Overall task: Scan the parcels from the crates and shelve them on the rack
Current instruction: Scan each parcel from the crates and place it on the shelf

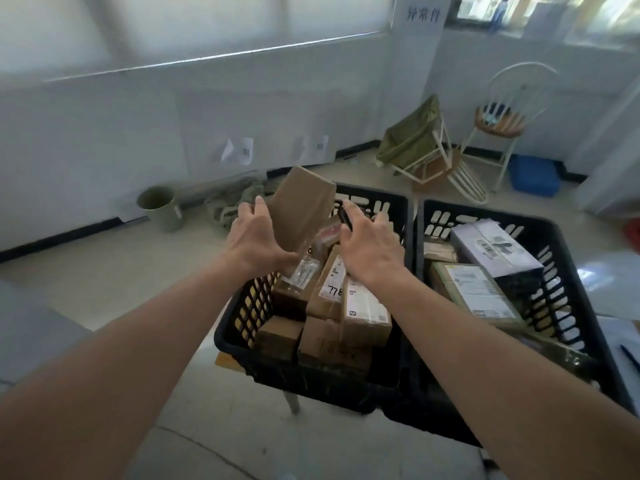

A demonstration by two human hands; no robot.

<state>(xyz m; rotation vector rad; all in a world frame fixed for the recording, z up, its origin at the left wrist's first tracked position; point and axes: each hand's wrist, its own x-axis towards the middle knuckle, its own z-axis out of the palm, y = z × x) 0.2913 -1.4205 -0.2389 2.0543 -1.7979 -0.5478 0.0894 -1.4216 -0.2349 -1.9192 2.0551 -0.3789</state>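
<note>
Your left hand (254, 242) gripped the brown cardboard parcel (302, 206), raised above the left crate (311, 379), its long axis tilted up and away. Your right hand (370, 249), just beside its right edge, curled round a dark object (345, 216), probably the scanner.

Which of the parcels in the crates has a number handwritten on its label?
The brown box in the left crate, just below the right hand. Its white label carries handwritten digits starting "77"; the other labels look only printed.

a bare parcel-sorting room: black crates (408, 216) full of labelled cartons (367, 313), paper signs (423, 15) on white walls.
</note>
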